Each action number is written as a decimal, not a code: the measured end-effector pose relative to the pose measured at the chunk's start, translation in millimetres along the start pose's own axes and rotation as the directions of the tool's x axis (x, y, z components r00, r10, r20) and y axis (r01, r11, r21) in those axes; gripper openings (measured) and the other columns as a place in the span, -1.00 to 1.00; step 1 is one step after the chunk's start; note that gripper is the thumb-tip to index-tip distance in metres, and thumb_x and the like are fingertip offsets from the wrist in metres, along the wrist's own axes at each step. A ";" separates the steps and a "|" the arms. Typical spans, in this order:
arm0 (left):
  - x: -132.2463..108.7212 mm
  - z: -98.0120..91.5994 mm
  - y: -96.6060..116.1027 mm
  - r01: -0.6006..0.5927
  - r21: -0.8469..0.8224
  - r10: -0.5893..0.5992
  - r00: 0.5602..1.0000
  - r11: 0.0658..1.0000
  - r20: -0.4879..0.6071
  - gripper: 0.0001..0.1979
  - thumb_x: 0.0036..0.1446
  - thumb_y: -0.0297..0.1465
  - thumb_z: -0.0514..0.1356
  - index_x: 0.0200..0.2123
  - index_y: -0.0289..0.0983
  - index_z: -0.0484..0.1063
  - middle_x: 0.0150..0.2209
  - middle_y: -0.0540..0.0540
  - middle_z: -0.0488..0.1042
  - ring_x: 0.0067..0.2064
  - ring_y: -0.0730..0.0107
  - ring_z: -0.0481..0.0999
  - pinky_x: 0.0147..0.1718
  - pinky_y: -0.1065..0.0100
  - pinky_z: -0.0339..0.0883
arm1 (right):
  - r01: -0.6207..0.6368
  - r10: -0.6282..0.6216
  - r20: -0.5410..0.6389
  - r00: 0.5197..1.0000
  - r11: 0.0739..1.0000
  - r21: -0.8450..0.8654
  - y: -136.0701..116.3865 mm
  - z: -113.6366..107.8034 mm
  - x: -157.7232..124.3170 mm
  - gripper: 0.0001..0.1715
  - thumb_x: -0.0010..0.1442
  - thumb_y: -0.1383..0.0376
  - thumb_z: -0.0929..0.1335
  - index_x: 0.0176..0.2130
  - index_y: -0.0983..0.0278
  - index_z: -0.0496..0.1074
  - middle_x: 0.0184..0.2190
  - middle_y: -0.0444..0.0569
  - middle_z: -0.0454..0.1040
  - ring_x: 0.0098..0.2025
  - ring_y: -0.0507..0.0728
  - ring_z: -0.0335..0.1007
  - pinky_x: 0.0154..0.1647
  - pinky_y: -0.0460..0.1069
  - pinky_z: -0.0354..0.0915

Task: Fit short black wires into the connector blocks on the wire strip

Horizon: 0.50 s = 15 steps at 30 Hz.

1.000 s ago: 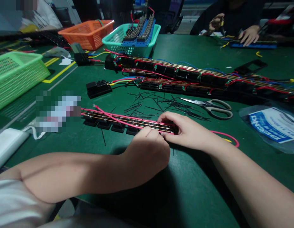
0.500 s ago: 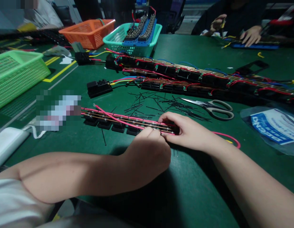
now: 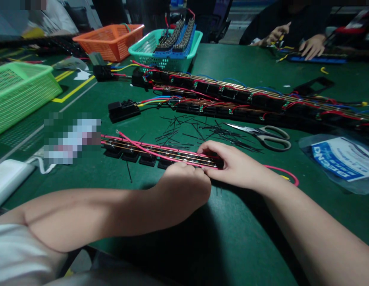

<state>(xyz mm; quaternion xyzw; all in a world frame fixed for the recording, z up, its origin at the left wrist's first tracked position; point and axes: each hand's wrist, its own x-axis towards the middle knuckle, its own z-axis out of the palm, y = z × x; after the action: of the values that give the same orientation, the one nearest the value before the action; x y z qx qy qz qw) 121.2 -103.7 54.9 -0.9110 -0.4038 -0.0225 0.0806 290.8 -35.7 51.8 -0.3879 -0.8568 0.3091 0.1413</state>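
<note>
A black strip assembly (image 3: 147, 157) with brass rods and pink-red wires lies across the green table in front of me. My right hand (image 3: 227, 163) is wrapped round its right end, thumb on the near side and fingers on the far side. Against the near edge, just left of it, my left hand (image 3: 187, 182) is closed, knuckles up; what its fingertips hold, if anything, is hidden. Thin black cable ties (image 3: 202, 129) lie scattered beyond the strip, with scissors (image 3: 273, 139) at their right.
Longer wired black assemblies (image 3: 238, 93) lie farther back. Green (image 3: 23, 93), orange (image 3: 113, 41) and teal (image 3: 160, 59) baskets stand left and behind. A plastic bag (image 3: 342, 159) is at right, a white power strip (image 3: 14, 178) at left. Across the table, a person's hands (image 3: 312, 47) touch a blue strip.
My left hand has shifted slightly left and down along the strip's near edge. My right hand keeps its grip. The person's hand across the table has moved a little.
</note>
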 end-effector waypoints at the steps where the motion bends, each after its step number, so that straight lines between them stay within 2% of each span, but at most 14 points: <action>1: 0.0 -1.2 -0.6 -0.005 0.001 0.005 1.000 1.000 0.018 -0.75 0.12 -0.67 0.00 -0.39 -0.39 0.46 -0.44 -0.17 0.52 -0.46 0.26 0.51 -0.51 0.29 0.23 | -0.001 0.001 0.001 1.000 1.000 -0.001 0.0 -0.1 0.1 -0.73 0.04 0.35 0.36 -0.19 0.24 0.38 -0.23 -0.03 0.50 -0.19 0.16 0.40 -0.18 0.03 0.27; 4: -0.3 -6.0 -1.1 -0.020 -0.008 0.020 0.998 1.000 0.063 -0.78 0.12 -0.67 0.02 -0.36 -0.40 0.45 -0.42 -0.18 0.51 -0.46 0.29 0.52 -0.53 0.32 0.20 | 0.002 -0.002 0.003 1.000 1.000 0.000 0.4 -0.5 0.0 -0.73 0.04 0.35 0.36 -0.18 0.24 0.38 -0.23 -0.03 0.49 -0.20 0.16 0.40 -0.18 0.03 0.27; 8: -1.1 -13.6 1.5 -0.021 -0.051 0.026 0.994 0.998 0.103 -0.74 0.10 -0.70 0.00 -0.44 -0.37 0.42 -0.47 -0.16 0.49 -0.46 0.29 0.53 -0.53 0.33 0.20 | 0.005 -0.005 0.007 1.000 1.000 0.006 1.2 -0.7 -0.6 -0.72 0.04 0.35 0.36 -0.17 0.24 0.38 -0.23 -0.04 0.49 -0.21 0.15 0.40 -0.19 0.02 0.27; 15: -0.9 -9.2 1.1 -0.007 -0.059 0.011 0.997 0.998 0.073 -0.71 0.08 -0.71 -0.03 -0.44 -0.38 0.45 -0.48 -0.18 0.49 -0.49 0.26 0.52 -0.56 0.31 0.18 | 0.003 -0.003 0.001 1.000 1.000 0.001 1.3 -0.2 -0.6 -0.72 0.04 0.35 0.36 -0.18 0.22 0.38 -0.23 -0.05 0.49 -0.21 0.15 0.39 -0.20 0.02 0.28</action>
<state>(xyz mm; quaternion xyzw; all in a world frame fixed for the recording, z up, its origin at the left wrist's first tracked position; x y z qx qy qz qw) 121.6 -106.6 63.7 -0.9150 -0.4015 -0.0003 0.0391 292.1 -35.4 51.1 -0.3865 -0.8572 0.3095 0.1414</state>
